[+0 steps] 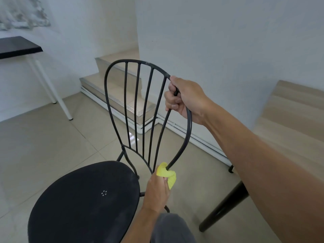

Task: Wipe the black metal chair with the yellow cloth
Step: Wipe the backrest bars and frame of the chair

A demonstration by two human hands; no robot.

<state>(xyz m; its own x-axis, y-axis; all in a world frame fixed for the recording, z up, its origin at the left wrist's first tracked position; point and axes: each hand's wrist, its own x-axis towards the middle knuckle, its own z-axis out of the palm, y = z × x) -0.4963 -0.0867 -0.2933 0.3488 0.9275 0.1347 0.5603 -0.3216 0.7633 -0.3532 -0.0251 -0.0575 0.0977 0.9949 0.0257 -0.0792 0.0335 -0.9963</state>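
1. Pale floor tiles point(52, 146) and white walls fill the head view, with steps point(122, 81) behind, a dark-topped table point(17, 46) at far left and a wooden tabletop point(289, 120) at right.
2. Between them stands the black chair point(87, 199), seat toward the viewer, its rod back upright.
3. At the upper right bend of the back hoop, the right hand point(185, 97) has its fingers point(171, 102) closed round the rod, steadying it.
4. Lower down, the left hand point(157, 192) holds the yellow cloth point(166, 173) bunched round the same rod, just above the seat's rear edge.
5. That rod runs up and right from cloth toward the right hand, so the coming stroke likely follows it upward.
6. No containers show.
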